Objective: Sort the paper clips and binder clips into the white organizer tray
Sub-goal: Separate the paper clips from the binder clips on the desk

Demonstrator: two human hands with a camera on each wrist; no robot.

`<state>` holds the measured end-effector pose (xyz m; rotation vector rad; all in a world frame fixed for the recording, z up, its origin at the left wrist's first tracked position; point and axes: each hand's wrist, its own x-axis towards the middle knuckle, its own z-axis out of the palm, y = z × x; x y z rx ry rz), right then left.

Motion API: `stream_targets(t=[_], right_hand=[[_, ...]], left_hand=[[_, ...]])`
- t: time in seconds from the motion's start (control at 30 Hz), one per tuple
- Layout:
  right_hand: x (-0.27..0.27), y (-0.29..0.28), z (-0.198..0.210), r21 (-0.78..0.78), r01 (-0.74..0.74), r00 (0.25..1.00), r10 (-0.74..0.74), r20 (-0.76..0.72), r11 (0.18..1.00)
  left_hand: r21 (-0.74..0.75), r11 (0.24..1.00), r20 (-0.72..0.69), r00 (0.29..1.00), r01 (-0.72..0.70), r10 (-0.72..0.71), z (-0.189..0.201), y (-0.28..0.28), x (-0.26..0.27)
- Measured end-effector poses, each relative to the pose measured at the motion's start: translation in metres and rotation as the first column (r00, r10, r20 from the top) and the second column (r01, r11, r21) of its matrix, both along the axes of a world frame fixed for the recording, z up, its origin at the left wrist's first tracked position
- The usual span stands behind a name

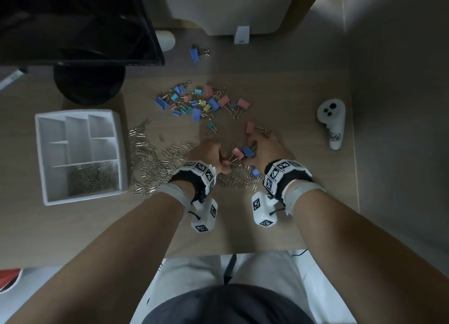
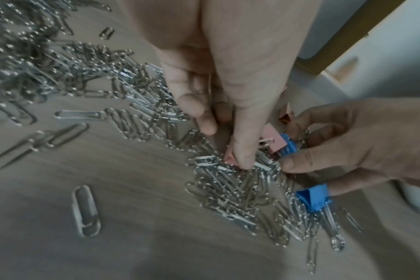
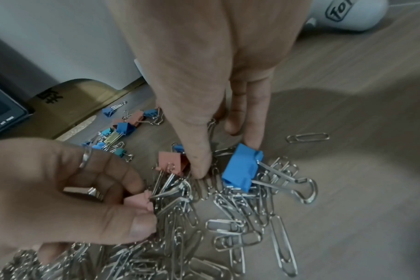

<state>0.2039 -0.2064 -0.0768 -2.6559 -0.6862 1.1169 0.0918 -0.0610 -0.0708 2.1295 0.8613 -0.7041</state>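
The white organizer tray [image 1: 40,158] stands at the left, with paper clips in its front compartment. Silver paper clips [image 1: 150,158] are strewn between the tray and my hands. My left hand [image 1: 224,163] pinches the wire handles of a pink binder clip [image 1: 238,153], which also shows in the right wrist view [image 3: 173,163]. Thumb and fingers of my right hand [image 1: 252,149] pinch a small blue binder clip [image 2: 288,145] that touches the pink one. A larger blue binder clip [image 3: 242,166] lies on paper clips under my right fingers.
A heap of coloured binder clips [image 1: 201,102] lies behind my hands, and one blue clip [image 1: 195,54] sits farther back. A monitor on a round stand [image 1: 87,83] fills the back left. A white controller [image 1: 331,122] lies at the right.
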Motion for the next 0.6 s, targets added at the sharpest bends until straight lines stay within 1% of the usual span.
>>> stream_targets(t=[0.17,0.2,0.27,0.33,0.37,0.5,0.6], right_hand=[[0.003,-0.001,-0.001,0.063,0.041,0.997,-0.036,-0.069,0.997],[0.004,-0.002,0.0,0.079,0.054,0.996,-0.048,-0.078,0.995],[0.005,-0.002,0.005,0.105,0.12,0.987,-0.107,-0.124,0.987],[0.008,0.0,0.01,0.124,0.209,0.967,-0.186,-0.173,0.97],[0.009,0.003,0.013,0.122,0.226,0.962,-0.202,-0.182,0.966],[0.019,0.023,0.02,0.127,0.212,0.966,-0.188,-0.175,0.969],[0.024,0.033,0.028,0.116,0.233,0.958,-0.208,-0.196,0.965]], left_hand=[[0.045,0.995,-0.015,0.996,0.089,-0.088,0.007,-0.003,0.004],[0.034,0.994,-0.018,0.995,0.101,-0.101,0.007,-0.002,0.005],[-0.033,0.996,-0.017,0.996,0.083,-0.083,0.008,0.001,0.007],[-0.082,0.997,-0.012,1.0,0.005,-0.006,0.01,0.006,0.009],[-0.091,0.995,-0.007,0.999,-0.05,0.05,0.012,0.009,0.01],[-0.148,0.956,0.07,0.961,-0.254,0.266,0.022,0.023,0.011],[-0.129,0.945,0.15,0.936,-0.3,0.318,0.023,0.032,0.014]])
